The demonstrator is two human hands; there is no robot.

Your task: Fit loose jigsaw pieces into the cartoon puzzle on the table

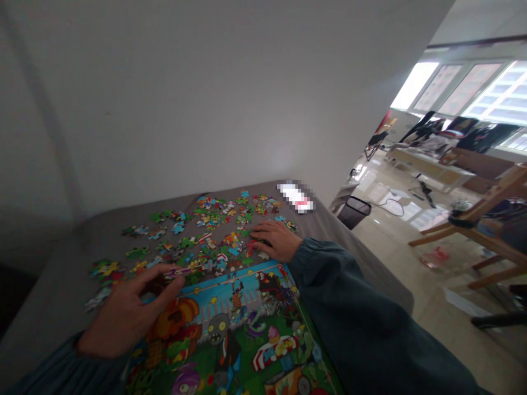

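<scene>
Head view: a purplish puzzle piece [177,271] is pinched by the left hand [130,310] near the cartoon board [241,343]; the right hand [278,241] is loosely spread over multicoloured pieces [214,220]. Contents of the dark bin [354,213] are hidden.

Holds a purple puzzle piece [177,271] between thumb and fingers of the left hand [132,304]. Lays the right hand [278,240] over loose pieces [179,226] scattered across the grey surface [358,247], beyond a cartoon picture [242,329]. Includes black basket [354,213] and wooden chair [483,235] at right.
</scene>
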